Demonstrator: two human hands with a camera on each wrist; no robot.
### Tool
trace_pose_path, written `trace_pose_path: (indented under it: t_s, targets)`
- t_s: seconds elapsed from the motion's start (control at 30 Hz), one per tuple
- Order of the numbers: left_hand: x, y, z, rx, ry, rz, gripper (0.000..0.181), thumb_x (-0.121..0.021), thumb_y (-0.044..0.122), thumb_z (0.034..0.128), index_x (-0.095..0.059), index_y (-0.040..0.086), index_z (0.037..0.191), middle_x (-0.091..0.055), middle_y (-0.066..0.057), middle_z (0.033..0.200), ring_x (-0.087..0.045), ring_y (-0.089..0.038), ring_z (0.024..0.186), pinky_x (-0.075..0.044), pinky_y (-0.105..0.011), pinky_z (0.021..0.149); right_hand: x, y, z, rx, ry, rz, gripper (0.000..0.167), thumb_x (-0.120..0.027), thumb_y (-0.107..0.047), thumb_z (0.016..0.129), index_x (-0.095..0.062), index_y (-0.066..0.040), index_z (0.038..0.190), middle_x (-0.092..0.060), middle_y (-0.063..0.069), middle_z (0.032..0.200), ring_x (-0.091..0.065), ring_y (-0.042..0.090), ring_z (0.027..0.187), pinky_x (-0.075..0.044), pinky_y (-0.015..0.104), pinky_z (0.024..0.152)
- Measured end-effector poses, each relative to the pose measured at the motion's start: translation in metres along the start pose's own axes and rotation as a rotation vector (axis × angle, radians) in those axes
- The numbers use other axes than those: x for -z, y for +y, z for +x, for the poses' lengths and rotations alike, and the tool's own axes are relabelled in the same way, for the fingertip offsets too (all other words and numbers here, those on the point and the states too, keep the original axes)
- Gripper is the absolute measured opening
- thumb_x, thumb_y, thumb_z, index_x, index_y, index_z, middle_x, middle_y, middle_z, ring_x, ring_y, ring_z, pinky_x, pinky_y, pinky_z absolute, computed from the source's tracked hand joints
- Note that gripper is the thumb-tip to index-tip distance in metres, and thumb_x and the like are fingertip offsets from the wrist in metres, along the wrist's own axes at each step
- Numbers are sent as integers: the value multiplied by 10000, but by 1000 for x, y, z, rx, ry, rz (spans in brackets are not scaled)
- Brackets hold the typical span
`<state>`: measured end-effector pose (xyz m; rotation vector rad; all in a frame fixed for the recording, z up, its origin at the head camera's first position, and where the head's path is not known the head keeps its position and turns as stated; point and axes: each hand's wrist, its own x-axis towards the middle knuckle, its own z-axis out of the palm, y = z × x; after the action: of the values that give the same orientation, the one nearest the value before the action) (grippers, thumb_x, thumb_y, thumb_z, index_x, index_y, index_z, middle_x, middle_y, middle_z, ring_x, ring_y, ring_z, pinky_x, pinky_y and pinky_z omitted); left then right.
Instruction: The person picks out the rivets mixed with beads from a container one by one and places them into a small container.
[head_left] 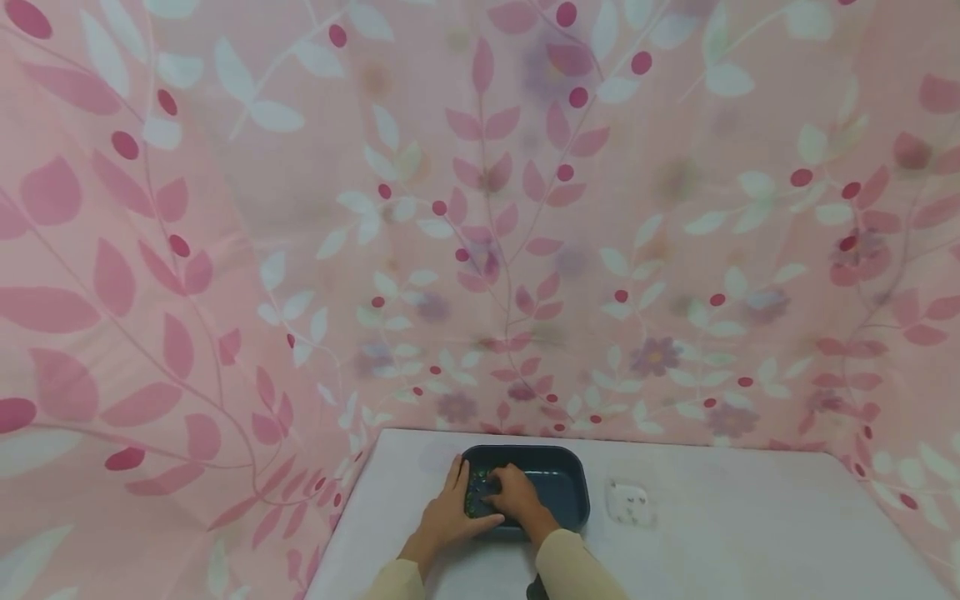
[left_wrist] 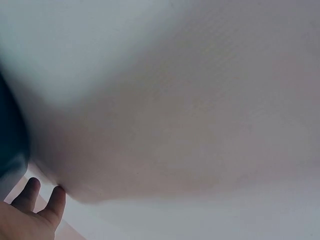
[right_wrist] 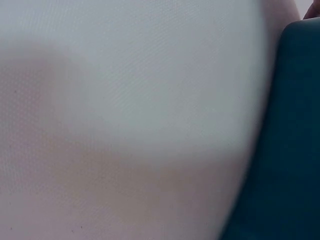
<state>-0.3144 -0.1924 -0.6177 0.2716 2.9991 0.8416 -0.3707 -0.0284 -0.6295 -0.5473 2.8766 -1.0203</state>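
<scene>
A dark blue rectangular dish stands on the white table, with small green bits along its left end. My left hand lies against the dish's left side, its fingers stretched along the outer wall and the thumb along the near rim. Two of its fingers show in the left wrist view beside the dish. Inside the dish, my right hand reaches leftward with bent fingers to the green bits. Whether anything sits between its fingertips is too small to see. The right wrist view shows only the dish's outer wall and the table.
A small clear tray with tiny dark specks lies right of the dish. Part of a dark object shows beside the right sleeve. Pink leaf-patterned cloth hangs behind and on both sides of the white table.
</scene>
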Motion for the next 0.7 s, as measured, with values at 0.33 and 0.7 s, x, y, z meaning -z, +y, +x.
trace_pose_path:
  t_s: [0.33, 0.7]
  targets:
    - [-7, -4, 2, 11, 1, 0, 1212, -608, 817, 733, -160, 84, 1589, -66, -126, 1672, -660, -342, 1018, -539, -518, 715, -1, 0, 3, -27, -34, 37, 210, -819, -177, 786, -743, -90, 963, -694, 29, 881, -637, 200, 830, -547, 457, 787]
    - [-7, -4, 2, 12, 4, -2, 1199, -614, 816, 729, -185, 96, 1587, -68, -121, 1673, -645, -337, 1091, -524, -579, 788, -4, -3, 2, -4, -12, 117, 288, -830, -180, 769, -724, -100, 1024, -673, 35, 898, -600, 186, 808, -520, 431, 719]
